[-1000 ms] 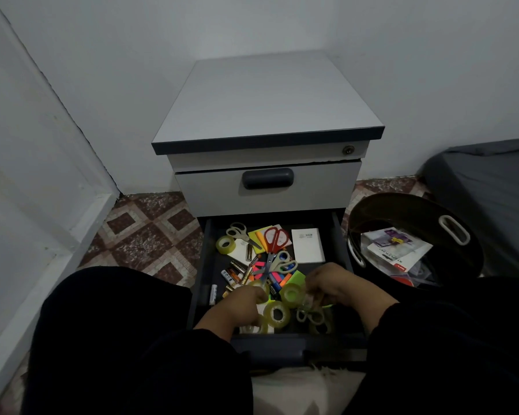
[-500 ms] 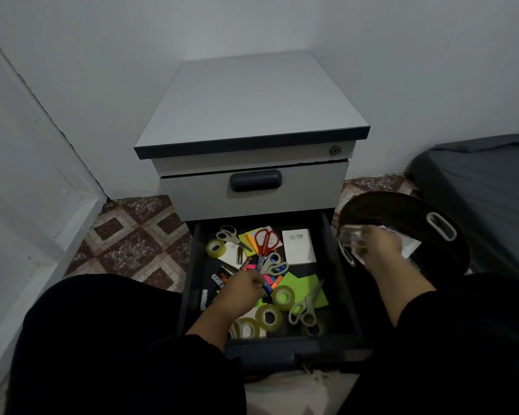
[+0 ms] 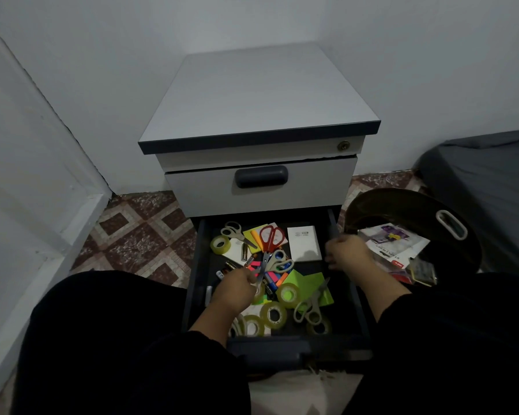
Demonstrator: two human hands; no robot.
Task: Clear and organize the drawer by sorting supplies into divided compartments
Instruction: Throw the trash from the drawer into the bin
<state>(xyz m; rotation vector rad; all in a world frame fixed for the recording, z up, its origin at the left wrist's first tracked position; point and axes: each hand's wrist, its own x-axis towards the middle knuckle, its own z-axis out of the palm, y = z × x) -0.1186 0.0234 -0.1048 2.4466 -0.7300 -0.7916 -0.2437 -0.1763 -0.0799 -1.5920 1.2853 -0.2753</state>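
Drawer (image 3: 199,295) contents lie loose and unsorted: tape rolls (image 3: 274,315) near the front, red scissors (image 3: 271,238) and a white notepad (image 3: 303,242) toward the far end, batteries and markers between. The step appears to be clearing supplies out before sorting. The left hand (image 3: 237,287) reaches into the middle of the pile, its fingers buried among markers, so its grip cannot be told. The right hand (image 3: 346,254) hangs loosely curled over the drawer's right wall, apparently holding nothing, beside a dark basket (image 3: 402,205) with packets on the floor. Next move likely calls for picking one small item cleanly.
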